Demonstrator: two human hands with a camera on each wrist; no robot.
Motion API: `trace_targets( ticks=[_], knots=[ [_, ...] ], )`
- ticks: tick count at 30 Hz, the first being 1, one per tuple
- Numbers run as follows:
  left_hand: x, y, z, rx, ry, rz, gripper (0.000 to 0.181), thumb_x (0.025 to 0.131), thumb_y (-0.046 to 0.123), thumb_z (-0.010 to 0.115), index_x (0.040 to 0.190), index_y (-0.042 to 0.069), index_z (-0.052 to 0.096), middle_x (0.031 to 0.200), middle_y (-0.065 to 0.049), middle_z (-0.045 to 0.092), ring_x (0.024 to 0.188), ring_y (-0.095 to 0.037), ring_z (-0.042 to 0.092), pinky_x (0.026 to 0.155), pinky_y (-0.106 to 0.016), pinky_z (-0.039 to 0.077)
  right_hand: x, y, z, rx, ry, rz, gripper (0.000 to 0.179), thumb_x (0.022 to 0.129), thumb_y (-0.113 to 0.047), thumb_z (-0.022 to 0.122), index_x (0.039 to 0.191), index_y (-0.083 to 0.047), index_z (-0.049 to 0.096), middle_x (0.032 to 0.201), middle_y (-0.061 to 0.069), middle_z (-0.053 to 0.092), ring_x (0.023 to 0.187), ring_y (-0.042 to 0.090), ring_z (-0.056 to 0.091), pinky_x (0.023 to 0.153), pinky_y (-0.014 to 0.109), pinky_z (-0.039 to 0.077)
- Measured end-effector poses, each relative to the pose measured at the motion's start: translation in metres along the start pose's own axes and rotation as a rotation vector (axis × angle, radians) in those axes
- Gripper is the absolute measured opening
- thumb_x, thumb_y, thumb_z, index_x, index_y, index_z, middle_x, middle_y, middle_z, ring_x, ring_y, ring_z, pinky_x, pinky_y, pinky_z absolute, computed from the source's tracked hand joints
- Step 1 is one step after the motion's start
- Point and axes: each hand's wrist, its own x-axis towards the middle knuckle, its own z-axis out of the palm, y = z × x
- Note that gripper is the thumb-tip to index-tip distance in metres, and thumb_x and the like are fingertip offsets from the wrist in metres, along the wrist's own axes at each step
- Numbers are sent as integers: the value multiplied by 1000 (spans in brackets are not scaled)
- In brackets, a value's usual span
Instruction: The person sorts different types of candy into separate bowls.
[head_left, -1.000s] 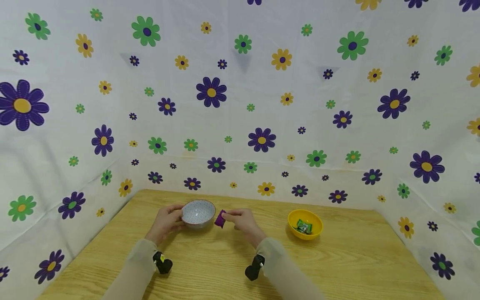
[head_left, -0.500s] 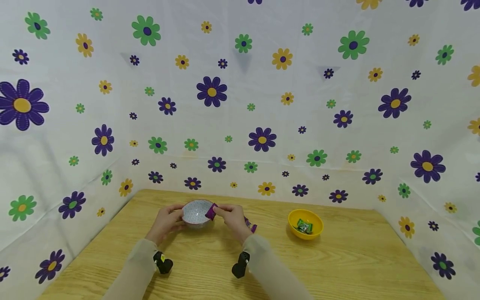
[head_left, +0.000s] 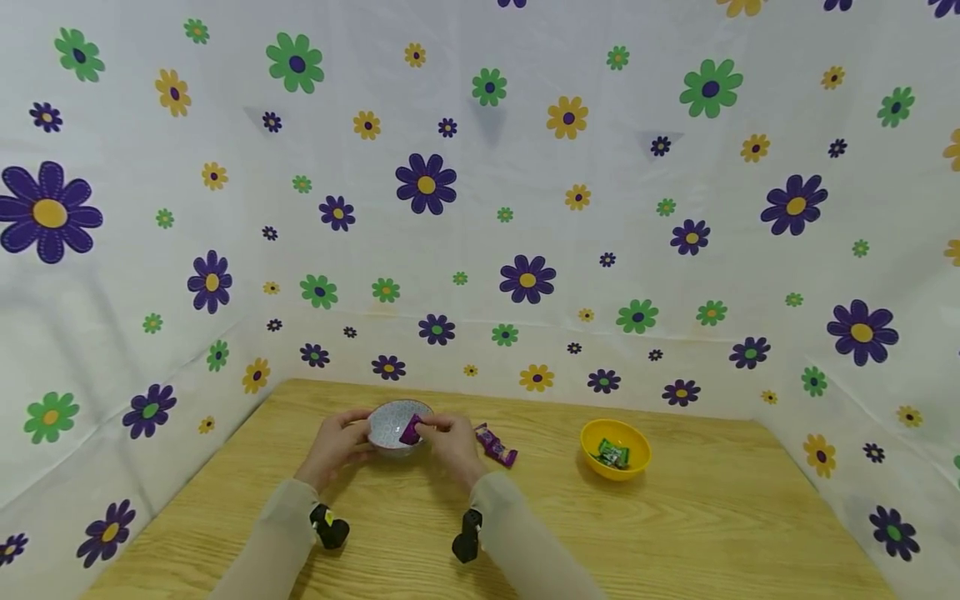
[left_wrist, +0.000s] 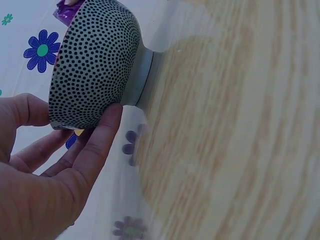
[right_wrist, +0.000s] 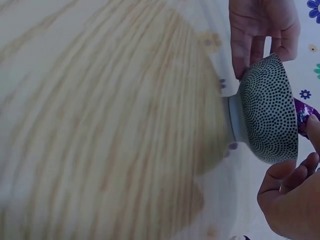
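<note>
A small bowl (head_left: 384, 423) stands at the left of the table, speckled grey inside and dark-dotted outside in the left wrist view. My left hand (head_left: 332, 446) grips its left side, the thumb at the rim and the fingers against the outer wall. Pinched between the thumb and fingers of my right hand (head_left: 452, 450) is a purple wrapped candy (head_left: 411, 430), which overlaps the bowl's opening in the head view. The right wrist view shows the candy (right_wrist: 303, 115) at the rim, partly hidden by the bowl.
Purple wrapped candies (head_left: 496, 446) lie on the wooden table (head_left: 697, 508) just right of my right hand. Farther right, a yellow bowl (head_left: 638, 447) contains green wrapped candies (head_left: 614, 454). A white flower-patterned cloth (head_left: 480, 242) encloses the back and sides.
My right hand has moved left, bringing the purple candy from beside the bowl to over its opening. The purple candies on the table have come into view behind it. My left hand stays put.
</note>
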Motion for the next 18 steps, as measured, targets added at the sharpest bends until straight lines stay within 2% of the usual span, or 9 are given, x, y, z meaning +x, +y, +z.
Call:
trace_targets(
  ticks=[6,8,13,18],
  knots=[
    [1,0,1,-5,-7,4,39,90,8,47,127,-6,44,119,-28,49,87,-26,60,77,-46,49,-2,6,-5,6,-84,-5,16,82,-14,67,96,-13,72,75,3,57,56,10,44,48,22,35],
    [1,1,1,-4,1,-4,39,90,8,47,126,-5,45,118,-27,50,86,-25,60,77,-45,50,-2,8,-6,25,-102,-4,15,82,-13,67,96,-12,72,73,3,56,54,10,43,46,22,33],
    [0,2,1,6,-4,1,39,91,9,47,127,-5,44,118,-27,50,87,-25,60,77,-45,50,-4,8,-8,65,-144,-15,18,82,-8,66,99,-7,70,77,2,53,64,11,40,51,22,32],
    [-1,2,1,10,-2,-8,38,92,10,47,127,-4,44,118,-27,51,88,-25,60,77,-43,50,-5,7,-11,79,-166,7,21,83,-6,64,104,-8,69,84,4,52,70,14,38,55,25,31]
  ],
)
